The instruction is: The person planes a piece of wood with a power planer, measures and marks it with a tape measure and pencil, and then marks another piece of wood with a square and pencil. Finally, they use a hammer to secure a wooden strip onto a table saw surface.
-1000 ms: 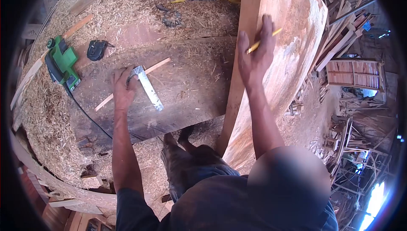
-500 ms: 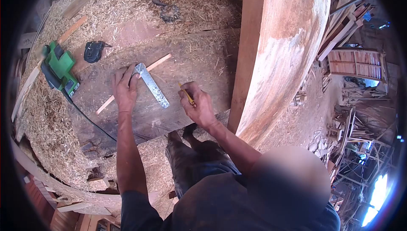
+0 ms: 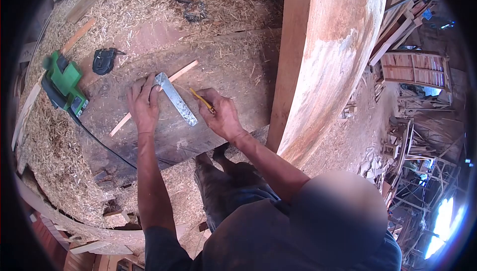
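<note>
A metal square (image 3: 178, 103) lies across a thin wooden strip (image 3: 184, 71) on the worn board (image 3: 208, 79). My left hand (image 3: 143, 103) presses on the upper end of the square and the strip, its fingers wrapped over them. My right hand (image 3: 219, 114) is to the right of the square and pinches a yellow pencil (image 3: 202, 100), whose tip points up and left towards the square. The pencil does not touch the square. A black tape measure (image 3: 104, 61) rests up and left of my left hand.
A green power tool (image 3: 65, 81) with a black cable stands at the left. A large curved wooden piece (image 3: 328, 62) rises right of my right hand. Wood shavings (image 3: 54, 156) surround the board. Pliers-like dark items (image 3: 195, 11) lie beyond it.
My right hand has moved left and slightly up, bringing the pencil nearer the square. The left hand still holds the square and strip. The whole view has shifted slightly.
</note>
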`<state>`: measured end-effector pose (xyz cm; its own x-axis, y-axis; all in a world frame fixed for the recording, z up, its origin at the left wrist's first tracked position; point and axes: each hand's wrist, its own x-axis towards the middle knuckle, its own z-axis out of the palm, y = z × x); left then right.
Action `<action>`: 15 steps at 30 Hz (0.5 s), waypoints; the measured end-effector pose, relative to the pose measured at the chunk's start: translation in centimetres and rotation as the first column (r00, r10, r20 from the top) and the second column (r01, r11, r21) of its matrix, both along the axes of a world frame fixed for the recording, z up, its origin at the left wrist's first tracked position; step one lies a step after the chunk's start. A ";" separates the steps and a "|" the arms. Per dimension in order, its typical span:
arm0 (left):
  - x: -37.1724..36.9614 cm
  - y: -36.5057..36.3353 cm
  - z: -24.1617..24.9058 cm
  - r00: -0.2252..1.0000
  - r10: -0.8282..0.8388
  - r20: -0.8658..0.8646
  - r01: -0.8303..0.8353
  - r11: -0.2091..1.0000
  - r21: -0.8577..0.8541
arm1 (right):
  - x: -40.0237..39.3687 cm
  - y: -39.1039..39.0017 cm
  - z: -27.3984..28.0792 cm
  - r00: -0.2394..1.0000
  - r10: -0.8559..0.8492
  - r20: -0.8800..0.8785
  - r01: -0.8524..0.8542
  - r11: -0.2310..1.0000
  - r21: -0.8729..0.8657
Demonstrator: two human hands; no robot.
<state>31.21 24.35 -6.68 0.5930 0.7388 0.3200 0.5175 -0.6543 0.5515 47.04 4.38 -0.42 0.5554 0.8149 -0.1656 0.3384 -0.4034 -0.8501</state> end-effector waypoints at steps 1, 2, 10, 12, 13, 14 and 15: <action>0.0 0.0 0.0 1.000 -0.001 0.005 0.001 1.000 0.004 | 0.0 0.3 -0.2 1.000 0.010 0.026 -0.011 1.000 0.027; 0.0 0.0 0.0 1.000 -0.001 0.010 0.001 1.000 0.008 | 0.0 0.7 -0.4 0.998 0.021 0.053 -0.024 0.998 0.054; 0.1 -0.1 0.2 1.000 0.001 0.014 -0.001 1.000 0.013 | -0.2 5.2 -1.2 0.993 0.080 0.083 -0.089 0.990 0.110; 0.0 0.0 0.2 1.000 -0.001 0.014 0.001 1.000 0.022 | -0.2 5.7 -1.6 0.990 0.099 0.103 -0.108 0.990 0.087; 0.0 0.0 0.1 1.000 -0.002 0.015 0.002 1.000 0.026 | -0.1 5.8 -1.7 0.988 0.111 0.105 -0.122 0.987 0.108; 0.0 0.0 0.0 1.000 -0.003 0.016 0.003 1.000 0.028 | 0.0 5.7 -1.9 0.987 0.123 0.108 -0.136 0.982 0.128; 0.0 0.1 -0.1 1.000 -0.004 0.015 0.003 0.999 0.033 | 0.1 5.7 -1.7 0.984 0.135 0.111 -0.151 0.977 0.147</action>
